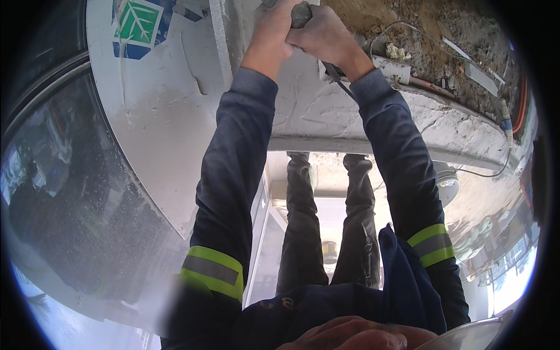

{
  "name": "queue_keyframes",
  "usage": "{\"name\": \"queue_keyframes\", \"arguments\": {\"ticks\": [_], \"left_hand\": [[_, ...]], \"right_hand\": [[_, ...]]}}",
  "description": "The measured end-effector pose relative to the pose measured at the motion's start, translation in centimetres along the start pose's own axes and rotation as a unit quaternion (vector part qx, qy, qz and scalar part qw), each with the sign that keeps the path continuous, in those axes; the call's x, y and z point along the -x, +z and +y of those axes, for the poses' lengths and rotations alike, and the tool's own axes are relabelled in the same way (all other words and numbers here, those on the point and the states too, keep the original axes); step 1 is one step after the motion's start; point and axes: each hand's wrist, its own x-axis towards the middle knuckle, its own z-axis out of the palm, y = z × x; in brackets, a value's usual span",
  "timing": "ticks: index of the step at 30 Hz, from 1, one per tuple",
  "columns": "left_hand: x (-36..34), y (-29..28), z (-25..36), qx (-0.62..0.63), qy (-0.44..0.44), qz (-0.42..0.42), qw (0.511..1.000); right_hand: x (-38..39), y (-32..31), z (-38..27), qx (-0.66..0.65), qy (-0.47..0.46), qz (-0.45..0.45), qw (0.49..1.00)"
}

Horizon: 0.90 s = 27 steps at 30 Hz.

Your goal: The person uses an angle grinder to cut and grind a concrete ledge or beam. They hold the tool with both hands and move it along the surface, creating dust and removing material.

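Note:
At the top of the head view, my left hand [271, 32] and my right hand [324, 36] are close together, closed round a grey tool [301, 16] whose shape is mostly hidden by my fingers. A dark strap or cord [335, 76] hangs from beneath my right hand toward the lower right. My hands are beside a narrow upright white edge [220, 41] and above a rough white plastered ledge [315, 105]. Both forearms are in navy sleeves with yellow-green reflective bands.
A white panel [146, 116] with a green sticker and a dark glass pane [52, 163] are at left. Rough brown rubble [455, 29], scraps, a thin cable [484, 174] and orange pipes [519, 102] are at right. My legs show below the ledge, with a bucket [329, 251] beyond.

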Motion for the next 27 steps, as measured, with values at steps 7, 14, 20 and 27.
{"name": "queue_keyframes", "arguments": {"ticks": [7,14,20,27], "left_hand": [[3.5,0.6,-1.9,-0.029,0.005,0.023,0.999],[4.3,0.9,-2.5,-0.005,0.048,0.016,0.999],[3.6,0.4,-2.7,-0.02,0.04,0.02,0.999],[2.4,0.3,-1.5,-0.041,-0.008,0.027,0.999]], "right_hand": [[4.0,-0.6,-0.8,-0.061,0.083,-0.028,0.994],[4.9,0.0,-0.2,-0.053,0.026,0.012,0.998],[4.2,0.5,1.0,-0.031,0.024,0.01,0.999],[2.8,-0.3,0.8,-0.038,-0.048,-0.011,0.998]]}}
